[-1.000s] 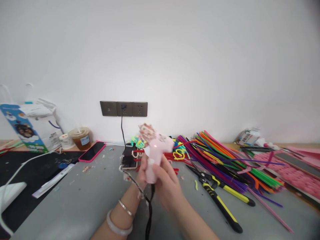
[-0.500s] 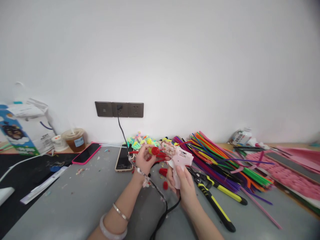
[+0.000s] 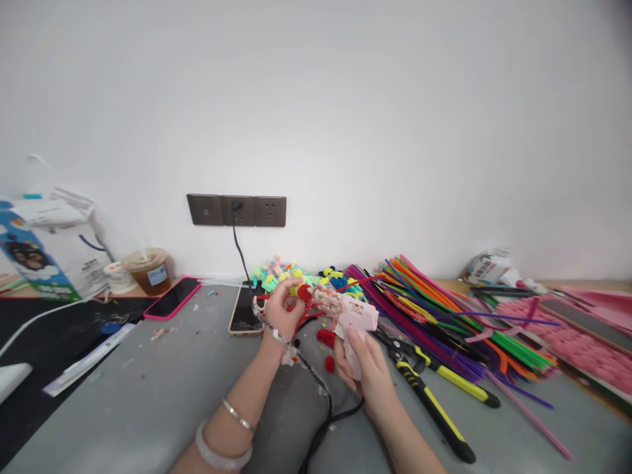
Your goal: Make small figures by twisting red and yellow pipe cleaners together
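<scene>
My right hand (image 3: 365,368) is wrapped round the handle of a pink glue gun (image 3: 351,317) whose nozzle points left. The gun's black cord (image 3: 326,421) trails down toward me. My left hand (image 3: 280,312) pinches a small red and yellow pipe-cleaner piece (image 3: 301,292) right at the nozzle tip. Both hands hover just above the grey table (image 3: 162,395), in front of a heap of small coloured craft pieces (image 3: 276,274).
A fan of coloured pipe cleaners (image 3: 434,303) and yellow-black pliers (image 3: 429,395) lie to the right. Two phones (image 3: 174,297) (image 3: 243,311) lie left of my hands. A drink cup (image 3: 147,271) and a printed bag (image 3: 44,243) stand at far left. A wall socket (image 3: 236,210) holds a plug.
A second ago both hands held the glue gun upright. The right hand has since taken it rightward and lowered it, and the left hand has picked up the red piece and holds it at the nozzle.
</scene>
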`<state>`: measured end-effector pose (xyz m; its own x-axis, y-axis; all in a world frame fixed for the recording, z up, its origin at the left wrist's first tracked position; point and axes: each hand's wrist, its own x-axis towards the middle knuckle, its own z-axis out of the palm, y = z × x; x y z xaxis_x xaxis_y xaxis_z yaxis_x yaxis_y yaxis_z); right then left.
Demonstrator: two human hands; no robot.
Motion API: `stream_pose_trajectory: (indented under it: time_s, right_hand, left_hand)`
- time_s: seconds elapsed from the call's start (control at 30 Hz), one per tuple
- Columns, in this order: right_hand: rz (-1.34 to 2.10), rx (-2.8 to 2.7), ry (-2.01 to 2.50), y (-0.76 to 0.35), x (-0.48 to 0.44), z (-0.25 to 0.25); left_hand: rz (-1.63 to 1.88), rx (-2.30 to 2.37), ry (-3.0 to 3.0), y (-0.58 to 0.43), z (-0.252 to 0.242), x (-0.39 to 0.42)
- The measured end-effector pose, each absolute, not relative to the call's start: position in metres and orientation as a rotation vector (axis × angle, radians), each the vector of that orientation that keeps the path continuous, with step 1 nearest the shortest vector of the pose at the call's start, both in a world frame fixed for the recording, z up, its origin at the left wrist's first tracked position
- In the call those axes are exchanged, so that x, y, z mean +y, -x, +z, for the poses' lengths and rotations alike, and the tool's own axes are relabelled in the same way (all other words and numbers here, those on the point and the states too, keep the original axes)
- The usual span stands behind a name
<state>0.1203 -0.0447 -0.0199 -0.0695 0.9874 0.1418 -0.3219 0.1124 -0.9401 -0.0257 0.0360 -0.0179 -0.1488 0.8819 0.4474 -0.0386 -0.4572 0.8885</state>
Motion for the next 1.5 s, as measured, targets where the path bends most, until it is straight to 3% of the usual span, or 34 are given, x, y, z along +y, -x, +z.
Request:
stream_pose_trajectory:
  time_s: [0.2,0.6,1.1,1.5]
  right_hand:
    - [1.316,-1.04,0.804,-0.122,-0.043,-0.019]
    - [1.289,-0.979,0.736,-0.125,-0.043,-0.014]
    - [1.339,-1.027,0.792,-0.122,-0.044,-0.018]
    - [1.379,-1.089,0.82,-0.122,-0.043,-0.021]
  left_hand:
    - [1.621,0.921,-1.303,0.024,-0.018,0.037]
    - [1.152,0.763,-0.94,0.017,-0.025,0.039]
    - [1.547,1.088,-1.328,0.03,-0.021,0.04]
    - [1.586,1.014,-1.445,0.028,-0.011,0.033]
